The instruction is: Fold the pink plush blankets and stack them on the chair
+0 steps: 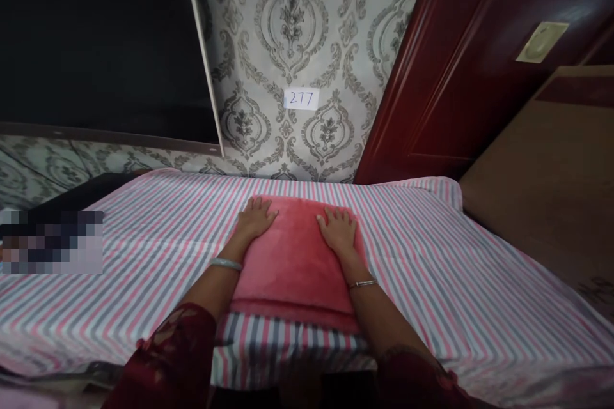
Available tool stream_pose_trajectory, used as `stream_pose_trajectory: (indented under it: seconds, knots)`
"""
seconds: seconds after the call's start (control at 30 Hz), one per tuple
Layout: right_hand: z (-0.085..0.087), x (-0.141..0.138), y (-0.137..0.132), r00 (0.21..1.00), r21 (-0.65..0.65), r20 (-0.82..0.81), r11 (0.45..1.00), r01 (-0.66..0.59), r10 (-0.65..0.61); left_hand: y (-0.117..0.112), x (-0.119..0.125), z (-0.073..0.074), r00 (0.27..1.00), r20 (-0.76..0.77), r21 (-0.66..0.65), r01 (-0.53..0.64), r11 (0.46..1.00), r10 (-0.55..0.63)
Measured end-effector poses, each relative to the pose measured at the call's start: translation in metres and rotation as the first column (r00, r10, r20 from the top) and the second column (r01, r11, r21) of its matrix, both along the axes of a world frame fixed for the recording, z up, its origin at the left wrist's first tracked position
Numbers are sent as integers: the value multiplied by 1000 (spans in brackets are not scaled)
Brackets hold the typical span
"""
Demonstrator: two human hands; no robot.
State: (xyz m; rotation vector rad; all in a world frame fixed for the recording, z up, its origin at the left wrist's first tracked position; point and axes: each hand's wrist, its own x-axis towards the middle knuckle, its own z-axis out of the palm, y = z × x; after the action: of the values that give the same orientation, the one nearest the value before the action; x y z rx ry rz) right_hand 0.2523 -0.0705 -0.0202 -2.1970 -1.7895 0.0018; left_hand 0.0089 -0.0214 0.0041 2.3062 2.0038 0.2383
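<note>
A folded pink plush cloth (292, 255) lies flat on a striped tablecloth (432, 255), with layered folds showing along its near edge. On its far left corner my left hand (256, 217) rests palm down, fingers spread. My right hand (339, 230) presses flat on the far right part, its fingers also apart. Neither hand grips the cloth. A pale bangle circles my left wrist and a silver one my right.
A large black screen (105, 45) hangs at the left above the table. Patterned wallpaper with a "277" label (301, 98) is behind. A dark red wooden door (460, 45) and a cardboard box (551, 185) stand at the right. A pixelated patch covers something at left.
</note>
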Motion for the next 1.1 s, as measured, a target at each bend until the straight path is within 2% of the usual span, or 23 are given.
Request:
stream_pose_trajectory:
  seconds: [0.17,0.43,0.57,0.63,0.7,0.8,0.87,0.97,1.1]
  knots:
    - [1,1,4,1000,-21,-1,1000,-1,1,6,0,2,999,34,-62,-14,998,16]
    - [9,-2,-3,1000,-12,-16,1000,17,-17,3,2,3,1000,13,-44,-25,999,26]
    - [28,-1,-15,999,-84,-49,996,-2,-2,-3,1,20,1000,-6,-73,-4,997,3]
    - [37,-1,-28,998,-101,-58,994,-34,29,-16,2,31,999,-37,-8,17,1000,-17]
    - [40,-4,-48,994,-82,-47,992,-99,96,-38,5,37,993,-70,92,103,990,-97]
    - [34,-12,-79,971,-72,-30,968,-239,237,-78,9,29,943,-97,100,328,939,-319]
    - [25,-18,-95,956,-89,-38,952,-293,290,-101,11,16,915,-90,50,399,915,-394]
    - [13,-22,-106,954,-100,-34,949,-300,298,-116,13,-2,920,-72,43,388,921,-384]
    - [6,-23,-106,957,-95,5,952,-290,291,-113,14,-12,921,-46,47,388,920,-386]
